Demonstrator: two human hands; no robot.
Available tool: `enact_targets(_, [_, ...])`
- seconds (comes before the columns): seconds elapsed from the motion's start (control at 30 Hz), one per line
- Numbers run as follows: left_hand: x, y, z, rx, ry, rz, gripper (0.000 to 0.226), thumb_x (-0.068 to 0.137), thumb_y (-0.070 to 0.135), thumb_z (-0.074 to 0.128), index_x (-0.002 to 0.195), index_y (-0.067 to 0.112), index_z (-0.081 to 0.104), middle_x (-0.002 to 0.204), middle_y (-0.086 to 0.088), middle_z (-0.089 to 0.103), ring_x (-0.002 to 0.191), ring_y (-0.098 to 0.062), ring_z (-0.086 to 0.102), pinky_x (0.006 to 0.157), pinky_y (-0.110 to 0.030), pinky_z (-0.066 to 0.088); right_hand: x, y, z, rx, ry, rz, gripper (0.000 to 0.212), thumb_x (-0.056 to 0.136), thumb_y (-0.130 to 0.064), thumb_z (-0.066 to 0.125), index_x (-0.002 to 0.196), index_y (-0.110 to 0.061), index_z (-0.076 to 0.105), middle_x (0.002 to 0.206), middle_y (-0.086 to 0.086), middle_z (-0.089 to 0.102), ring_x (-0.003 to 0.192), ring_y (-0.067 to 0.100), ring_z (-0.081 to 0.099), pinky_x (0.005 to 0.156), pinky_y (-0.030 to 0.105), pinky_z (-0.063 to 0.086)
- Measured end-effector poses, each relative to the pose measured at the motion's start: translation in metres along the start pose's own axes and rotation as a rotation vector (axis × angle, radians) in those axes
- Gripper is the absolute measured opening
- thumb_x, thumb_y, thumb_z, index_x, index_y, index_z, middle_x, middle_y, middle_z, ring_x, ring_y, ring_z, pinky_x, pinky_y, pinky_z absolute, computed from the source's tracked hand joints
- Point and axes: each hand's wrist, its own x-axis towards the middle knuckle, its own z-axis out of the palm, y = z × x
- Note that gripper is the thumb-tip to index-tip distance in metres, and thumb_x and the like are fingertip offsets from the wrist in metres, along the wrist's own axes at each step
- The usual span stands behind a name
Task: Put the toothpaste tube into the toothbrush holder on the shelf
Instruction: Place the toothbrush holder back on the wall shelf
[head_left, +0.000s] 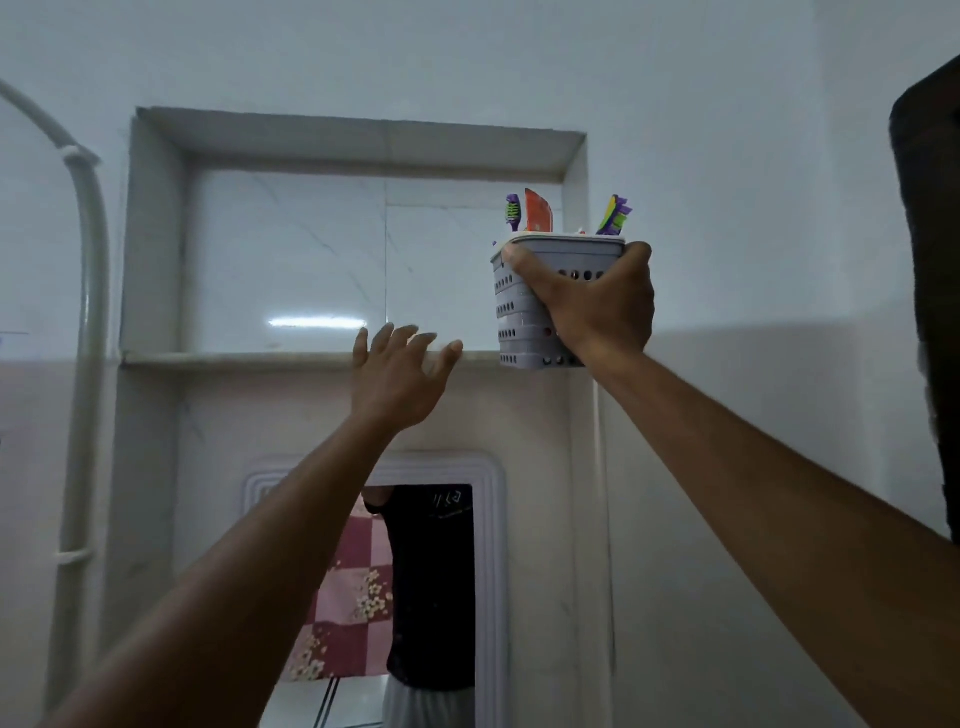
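While the right hand (597, 306) fingers clamp the toothbrush holder (524, 312) at the shelf (234, 357) edge, 3 o'clock end, toothpaste tube (537, 210) inside, left hand (397, 374) fingers spread; poor seating risks toppling

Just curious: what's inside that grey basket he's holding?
Poking out of the toothbrush holder: a purple toothbrush, a red toothpaste tube, and more brushes. Their lower parts are hidden by its walls and the right hand.
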Motion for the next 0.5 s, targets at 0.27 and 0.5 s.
enact_targets(0.27, [-0.003,-0.004,0.011,0.048,0.092,0.028,0.074,0.103,0.079,0.022,0.148,0.035,0.060,0.159,0.006,0.055,0.159,-0.022,0.033,0.133,-0.052,0.004,0.024,0.010,0.041,-0.024,0.082,-0.037,0.111,0.061,-0.090,0.088,0.134,-0.012,0.055,0.129,0.000,0.063,0.127,0.026,0.060,0.087,0.035,0.045])
enact_targets(0.5, [-0.007,-0.007,0.014,0.082,0.119,0.049,0.066,0.108,0.069,0.025,0.152,0.032,0.057,0.161,0.004,0.055,0.156,-0.021,0.039,0.132,-0.050,0.011,0.034,0.039,0.074,-0.170,-0.237,0.011,0.129,0.091,-0.087,0.065,0.177,-0.009,0.011,0.176,0.017,0.037,0.163,0.037,0.038,0.129,0.053,0.039])
